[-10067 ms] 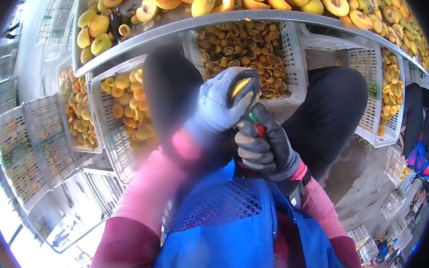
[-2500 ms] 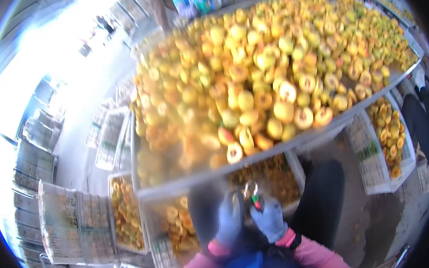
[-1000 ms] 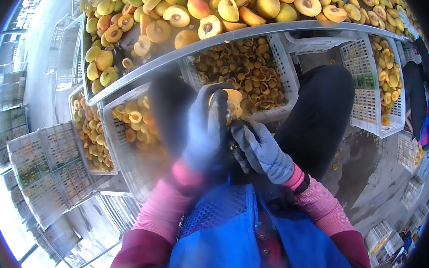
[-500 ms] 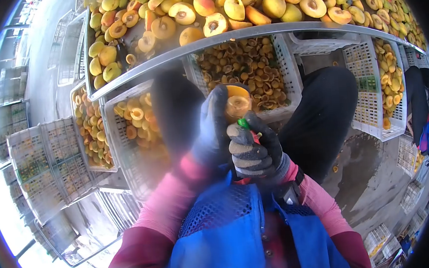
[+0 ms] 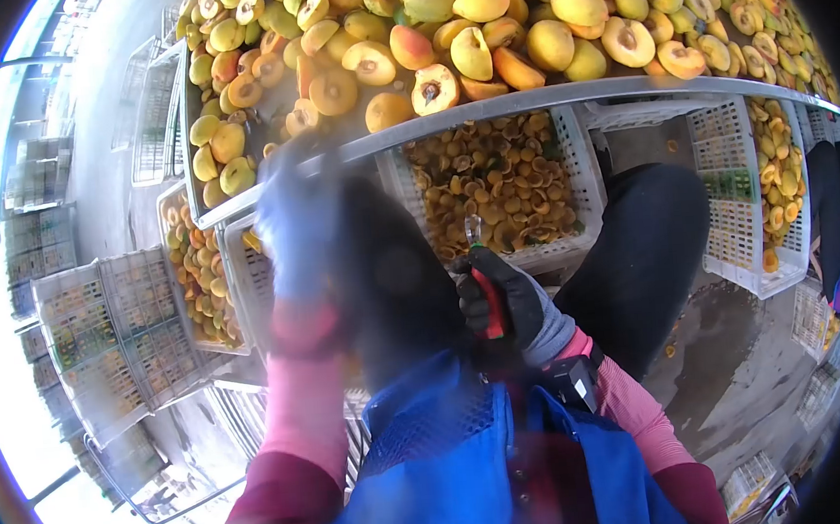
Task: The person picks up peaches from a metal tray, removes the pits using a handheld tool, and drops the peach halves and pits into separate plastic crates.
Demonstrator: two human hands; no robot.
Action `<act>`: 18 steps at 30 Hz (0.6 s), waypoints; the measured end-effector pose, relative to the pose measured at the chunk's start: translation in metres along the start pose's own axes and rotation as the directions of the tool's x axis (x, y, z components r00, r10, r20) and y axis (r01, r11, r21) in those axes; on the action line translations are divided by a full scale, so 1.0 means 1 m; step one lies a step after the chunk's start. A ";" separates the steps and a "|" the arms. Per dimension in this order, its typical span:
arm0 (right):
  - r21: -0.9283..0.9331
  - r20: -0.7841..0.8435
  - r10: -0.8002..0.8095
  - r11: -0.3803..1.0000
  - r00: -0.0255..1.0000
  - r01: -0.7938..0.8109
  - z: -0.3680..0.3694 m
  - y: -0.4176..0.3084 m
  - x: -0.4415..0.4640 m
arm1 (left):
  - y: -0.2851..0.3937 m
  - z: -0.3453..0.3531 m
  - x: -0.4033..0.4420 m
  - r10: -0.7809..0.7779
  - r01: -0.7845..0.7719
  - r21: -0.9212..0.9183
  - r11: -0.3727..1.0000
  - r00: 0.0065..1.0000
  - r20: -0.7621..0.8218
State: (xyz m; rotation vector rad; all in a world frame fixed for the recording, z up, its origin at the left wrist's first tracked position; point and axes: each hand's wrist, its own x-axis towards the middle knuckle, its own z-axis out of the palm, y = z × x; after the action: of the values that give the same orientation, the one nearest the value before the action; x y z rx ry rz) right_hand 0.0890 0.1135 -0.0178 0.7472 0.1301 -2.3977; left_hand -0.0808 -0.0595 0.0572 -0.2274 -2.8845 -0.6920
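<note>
In the head view my right hand (image 5: pixel 511 304), in a grey and black glove, is closed round the red and green handle of a small tool (image 5: pixel 488 301), its metal loop end pointing up. My left hand (image 5: pixel 295 222) is smeared by motion near the table's metal edge (image 5: pixel 526 102), over the left crate; its fingers and anything in them cannot be made out. Beyond the edge lie many whole and halved yellow-orange fruits (image 5: pixel 551 45). A white crate (image 5: pixel 584 168) of small fruit pieces (image 5: pixel 492 174) stands below the edge, ahead of my right hand.
At the left stand a crate of fruit (image 5: pixel 202 277) and stacked crates (image 5: pixel 113 332). Another white crate (image 5: pixel 727 197) with fruit halves stands at the right. Beyond it, a person's dark-clothed leg (image 5: pixel 828 204) shows. My knees flank the middle crate.
My left hand has moved left, away from my right hand, and the fruit half it held is no longer visible. My right hand keeps the tool, whose metal end now shows. The view has shifted slightly.
</note>
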 end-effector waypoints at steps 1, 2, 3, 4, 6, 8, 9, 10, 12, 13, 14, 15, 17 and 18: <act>-0.059 -0.038 -0.015 0.998 0.999 0.013 0.002 -0.004 0.003 | 0.008 0.014 0.017 0.143 -0.149 0.082 0.985 0.987 0.071; -0.090 -0.026 -0.049 0.995 0.998 0.046 0.000 -0.006 0.003 | 0.020 0.029 0.034 0.075 -0.135 0.262 0.955 0.971 0.229; -0.118 -0.013 -0.084 0.990 0.996 0.082 -0.004 -0.008 0.001 | 0.028 0.042 0.051 -0.019 -0.153 0.432 0.889 0.929 0.369; -0.142 0.000 -0.123 0.982 0.992 0.122 -0.009 -0.011 0.000 | 0.028 0.051 0.067 0.014 -0.219 0.427 0.877 0.901 0.434; -0.191 -0.055 -0.186 0.966 0.981 0.173 -0.024 -0.015 0.003 | 0.027 0.066 0.096 0.079 -0.353 0.396 0.848 0.822 0.563; -0.301 -0.106 -0.279 0.924 0.954 0.237 -0.029 -0.017 0.005 | 0.030 0.068 0.111 0.103 -0.462 0.376 0.803 0.729 0.676; -0.385 -0.123 -0.342 0.882 0.932 0.273 -0.028 -0.018 0.009 | 0.028 0.067 0.113 0.134 -0.509 0.354 0.785 0.697 0.705; -0.366 -0.137 -0.347 0.888 0.928 0.278 -0.026 -0.020 0.011 | 0.024 0.064 0.113 0.171 -0.420 0.228 0.879 0.721 0.672; -0.220 -0.162 -0.298 0.940 0.941 0.260 -0.018 -0.028 0.011 | 0.012 0.051 0.107 0.220 -0.229 -0.060 0.972 0.778 0.589; -0.087 -0.166 -0.246 0.968 0.955 0.235 -0.012 -0.033 0.008 | 0.010 0.047 0.102 0.235 -0.138 -0.214 0.967 0.806 0.544; -0.155 -0.203 -0.296 0.951 0.934 0.268 -0.002 -0.036 0.004 | 0.011 0.042 0.092 0.291 -0.052 -0.452 0.890 0.829 0.478; -0.227 -0.240 -0.343 0.929 0.908 0.291 0.010 -0.039 -0.003 | 0.013 0.035 0.078 0.320 0.032 -0.663 0.748 0.858 0.402; -0.355 -0.210 -0.411 0.878 0.887 0.322 0.032 -0.040 -0.012 | 0.031 0.020 0.041 0.405 0.094 -0.749 0.655 0.794 0.453; -0.404 -0.140 -0.435 0.845 0.889 0.350 0.043 -0.040 -0.014 | 0.033 0.026 0.016 0.336 0.217 -0.811 0.543 0.829 0.447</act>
State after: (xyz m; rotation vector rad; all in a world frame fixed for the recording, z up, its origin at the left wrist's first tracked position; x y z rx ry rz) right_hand 0.0540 0.1418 0.0219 0.8734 0.8882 -2.5426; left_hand -0.0933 -0.0170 0.0513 -0.7645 -2.6578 -2.3442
